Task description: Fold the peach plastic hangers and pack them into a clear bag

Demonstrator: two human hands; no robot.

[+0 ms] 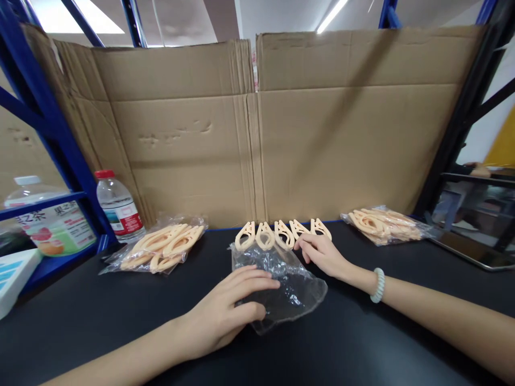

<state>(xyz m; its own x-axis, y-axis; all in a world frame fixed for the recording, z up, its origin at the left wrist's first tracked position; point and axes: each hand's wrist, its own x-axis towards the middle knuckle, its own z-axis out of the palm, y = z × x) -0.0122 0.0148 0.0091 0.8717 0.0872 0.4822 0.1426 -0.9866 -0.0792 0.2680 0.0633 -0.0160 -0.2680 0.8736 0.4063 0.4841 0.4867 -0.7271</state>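
Note:
Several cream plastic clothes pegs [265, 236] lie in a row at the back of the black table, their narrow ends pointing to the cardboard. In front of them a clear plastic bag [293, 289] is spread flat, its near edge rounded and loose. My left hand [231, 305] rests over the bag's left side, fingers stretched out and thumb apart. At the right part of the row, my right hand [322, 254] has its bent fingers at the lower end of one clothes peg [298, 228], hiding part of its loop. Another clothes peg [321, 228] lies just beyond that hand.
Bagged pegs lie at left [163, 246] and right [384, 224]. A water bottle [119, 206] and a large labelled jug [52, 214] stand at left, near a white box [18, 276]. Cardboard [181, 134] walls the back; a dark flat device [470, 247] lies far right.

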